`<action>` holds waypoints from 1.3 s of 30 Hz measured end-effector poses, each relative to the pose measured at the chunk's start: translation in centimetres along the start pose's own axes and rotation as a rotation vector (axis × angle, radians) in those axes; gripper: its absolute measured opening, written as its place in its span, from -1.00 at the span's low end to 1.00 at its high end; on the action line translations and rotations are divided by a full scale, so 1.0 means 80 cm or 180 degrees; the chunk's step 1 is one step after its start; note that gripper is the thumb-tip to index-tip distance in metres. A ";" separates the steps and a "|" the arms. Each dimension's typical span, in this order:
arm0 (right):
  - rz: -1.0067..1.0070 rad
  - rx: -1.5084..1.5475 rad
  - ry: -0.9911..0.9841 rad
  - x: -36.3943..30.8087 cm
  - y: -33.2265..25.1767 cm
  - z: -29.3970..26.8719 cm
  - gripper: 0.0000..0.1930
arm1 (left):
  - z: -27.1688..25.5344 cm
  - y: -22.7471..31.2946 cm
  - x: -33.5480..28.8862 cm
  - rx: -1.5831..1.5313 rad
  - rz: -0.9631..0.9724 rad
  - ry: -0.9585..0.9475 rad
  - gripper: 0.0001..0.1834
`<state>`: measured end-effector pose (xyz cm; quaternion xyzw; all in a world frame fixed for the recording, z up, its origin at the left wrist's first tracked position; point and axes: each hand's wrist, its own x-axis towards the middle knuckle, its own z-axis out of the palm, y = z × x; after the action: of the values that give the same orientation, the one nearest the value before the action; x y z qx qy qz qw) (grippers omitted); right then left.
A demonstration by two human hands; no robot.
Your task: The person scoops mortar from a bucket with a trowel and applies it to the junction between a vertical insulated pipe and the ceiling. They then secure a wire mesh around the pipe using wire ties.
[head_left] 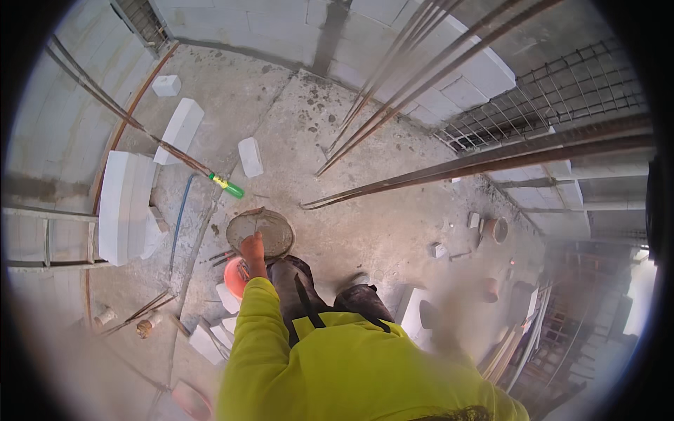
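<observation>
My left hand reaches down over a round tub of grey mortar on the floor in front of my legs. Its fingers are closed, and a thin piece sticks up from them toward the mortar; the tool itself I cannot make out. An orange-red bucket stands beside my left forearm, partly covered by it. Beyond the tub lies a green and yellow bottle, close to the end of some long steel bars. My right hand is out of view.
Long rebars slant across the upper right. White blocks stand at the left, with a loose white block ahead and a blue hose along the floor. A steel mesh is on the right wall. Part of the lower right is blurred.
</observation>
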<state>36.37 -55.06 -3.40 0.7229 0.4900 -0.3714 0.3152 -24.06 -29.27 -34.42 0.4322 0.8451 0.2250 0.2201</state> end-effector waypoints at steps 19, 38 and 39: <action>0.2015 0.3377 0.0243 -0.068 0.380 0.254 -0.59 | 0.159 0.388 -0.304 -0.1726 -0.1473 -0.1506 -0.49; 0.3200 0.4238 0.0538 -0.038 0.717 0.297 -0.58 | 0.565 0.866 -0.639 -0.0863 -0.0528 -0.2342 -0.61; 0.3287 0.4288 0.0535 -0.030 0.738 0.314 -0.58 | 0.588 0.893 -0.661 -0.0807 -0.0463 -0.2299 -0.61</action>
<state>85.67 -95.71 -9.18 0.9141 -0.2048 -0.3383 -0.0896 75.65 -26.70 -22.00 0.3919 0.7071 0.1449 0.5704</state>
